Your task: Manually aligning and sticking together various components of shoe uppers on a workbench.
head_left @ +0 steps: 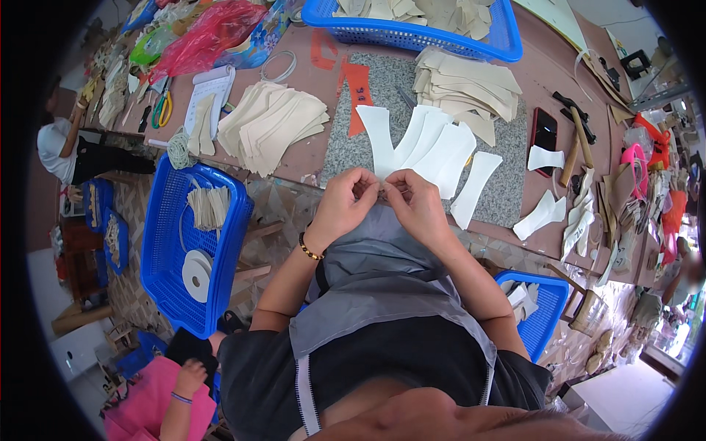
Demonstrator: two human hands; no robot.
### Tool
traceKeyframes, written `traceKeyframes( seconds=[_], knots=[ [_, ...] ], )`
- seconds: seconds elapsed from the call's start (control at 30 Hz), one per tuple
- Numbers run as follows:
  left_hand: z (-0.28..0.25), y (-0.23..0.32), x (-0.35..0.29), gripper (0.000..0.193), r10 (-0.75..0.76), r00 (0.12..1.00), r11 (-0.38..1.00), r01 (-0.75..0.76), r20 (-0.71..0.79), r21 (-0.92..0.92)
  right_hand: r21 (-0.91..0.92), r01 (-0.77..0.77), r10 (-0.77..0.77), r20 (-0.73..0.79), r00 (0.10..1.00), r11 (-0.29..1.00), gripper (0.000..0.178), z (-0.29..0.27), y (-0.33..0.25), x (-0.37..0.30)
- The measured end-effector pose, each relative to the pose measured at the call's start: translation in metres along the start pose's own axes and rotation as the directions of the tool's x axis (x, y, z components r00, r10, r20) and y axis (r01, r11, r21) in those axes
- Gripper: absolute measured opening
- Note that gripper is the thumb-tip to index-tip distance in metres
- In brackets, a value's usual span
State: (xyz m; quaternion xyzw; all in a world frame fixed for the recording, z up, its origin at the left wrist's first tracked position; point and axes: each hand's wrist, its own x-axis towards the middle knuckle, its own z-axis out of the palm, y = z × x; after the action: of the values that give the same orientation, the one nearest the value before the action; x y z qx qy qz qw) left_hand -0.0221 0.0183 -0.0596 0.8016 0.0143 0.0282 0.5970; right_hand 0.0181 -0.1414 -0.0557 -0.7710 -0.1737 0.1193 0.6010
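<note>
My left hand and my right hand meet fingertip to fingertip at the near edge of a speckled grey stone slab. Both are closed in a pinch; whatever lies between the fingers is too small to make out. Just beyond the fingertips, white waisted cut pieces lie fanned out and overlapping, with one piece tilted away at their left. A separate white piece rests right of my right hand. Behind them are an orange-red template and a stack of beige pieces.
Left on the table are a beige pile, a notepad and scissors. A phone and a hammer lie right. Blue baskets flank me and another stands at the back. Other people are at left.
</note>
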Motion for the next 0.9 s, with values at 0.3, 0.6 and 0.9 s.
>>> traceKeyframes(
  seconds=[0.3,0.6,0.9],
  knots=[
    [-0.004,-0.001,-0.002,0.009,0.061,0.992,0.981,-0.039,-0.113,0.190,-0.399,0.251,-0.253,0.047,0.966,0.882,0.016,-0.001,0.004,-0.004],
    [0.002,-0.014,-0.016,0.013,0.117,0.983,0.960,-0.076,-0.139,0.271,-0.765,0.430,-0.421,0.228,0.878,0.480,0.026,0.012,0.027,0.001],
    [0.008,-0.002,0.005,0.042,0.349,0.930,0.681,-0.336,0.116,0.651,-0.493,0.407,-0.495,-0.056,0.867,0.769,0.023,-0.002,0.032,0.016]
  ],
)
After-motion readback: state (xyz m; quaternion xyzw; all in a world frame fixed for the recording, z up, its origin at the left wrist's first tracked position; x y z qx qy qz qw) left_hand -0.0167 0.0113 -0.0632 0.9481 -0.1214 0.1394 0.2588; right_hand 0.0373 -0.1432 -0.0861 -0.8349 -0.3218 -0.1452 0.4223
